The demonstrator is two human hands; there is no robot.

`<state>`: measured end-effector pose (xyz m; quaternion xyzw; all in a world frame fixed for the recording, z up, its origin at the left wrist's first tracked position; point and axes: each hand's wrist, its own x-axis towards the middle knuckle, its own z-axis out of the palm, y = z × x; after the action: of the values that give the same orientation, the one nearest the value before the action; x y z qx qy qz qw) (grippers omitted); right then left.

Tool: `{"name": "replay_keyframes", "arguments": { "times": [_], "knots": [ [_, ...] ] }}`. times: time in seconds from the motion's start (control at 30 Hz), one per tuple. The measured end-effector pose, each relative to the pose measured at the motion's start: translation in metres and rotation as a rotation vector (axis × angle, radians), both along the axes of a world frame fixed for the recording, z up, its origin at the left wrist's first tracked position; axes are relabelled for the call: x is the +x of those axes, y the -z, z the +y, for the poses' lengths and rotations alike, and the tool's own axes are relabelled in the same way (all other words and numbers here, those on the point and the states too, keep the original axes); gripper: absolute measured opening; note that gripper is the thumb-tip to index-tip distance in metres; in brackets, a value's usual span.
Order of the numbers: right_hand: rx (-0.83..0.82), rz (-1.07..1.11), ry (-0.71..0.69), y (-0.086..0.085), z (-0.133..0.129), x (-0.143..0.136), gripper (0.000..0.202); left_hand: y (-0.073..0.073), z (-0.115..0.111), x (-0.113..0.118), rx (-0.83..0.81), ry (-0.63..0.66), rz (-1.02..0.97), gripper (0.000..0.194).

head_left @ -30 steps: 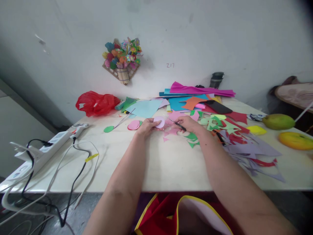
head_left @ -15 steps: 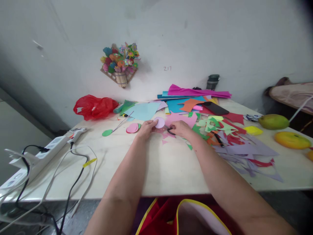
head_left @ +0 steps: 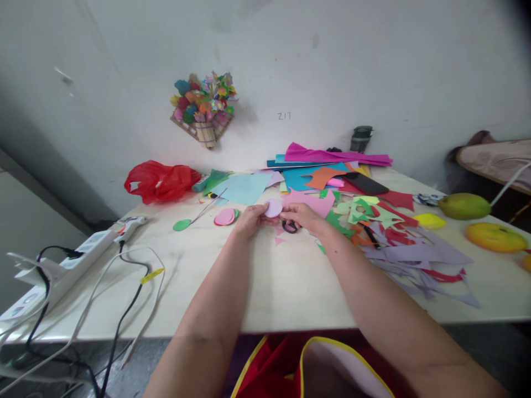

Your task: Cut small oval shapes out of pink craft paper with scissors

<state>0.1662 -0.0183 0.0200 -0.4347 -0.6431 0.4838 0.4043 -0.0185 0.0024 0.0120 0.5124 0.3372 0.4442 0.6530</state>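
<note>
A round lilac paper disc is pinched by my left hand above the middle of the table. My right hand is closed at the disc's right edge, its fingertips on or very near the paper. Just below those fingers are the dark handles of small scissors; whether the hand still holds them is hard to see. Left of my hands lies a small stack of pink discs with red and green edges under it. Farther left is a green disc beside a thin purple stem.
Paper scraps cover the table's right side, near a green mango. Coloured sheets and a dark phone lie behind. At the left are a red plastic bag and a power strip with cables.
The scissors have turned and dropped below my right fingers, which have moved in to the disc's edge. The lilac disc has shifted slightly right.
</note>
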Motion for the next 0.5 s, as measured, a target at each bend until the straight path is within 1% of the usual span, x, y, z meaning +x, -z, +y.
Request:
{"name": "replay_keyframes", "arguments": {
  "times": [0.1,0.27,0.5],
  "knots": [
    [-0.026,0.024,-0.011,-0.0002,0.0007,0.0008,0.02,0.0004,0.0007,0.0002,-0.003,-0.006,-0.013,0.031],
    [-0.022,0.019,-0.036,-0.0027,-0.0019,0.0012,0.023,-0.0006,-0.0002,0.0005,-0.019,-0.024,0.001,0.032],
    [-0.018,0.027,-0.054,-0.0051,-0.0058,0.0001,0.021,-0.0028,-0.0025,0.0013,-0.032,-0.031,0.017,0.031]
  ]
}}
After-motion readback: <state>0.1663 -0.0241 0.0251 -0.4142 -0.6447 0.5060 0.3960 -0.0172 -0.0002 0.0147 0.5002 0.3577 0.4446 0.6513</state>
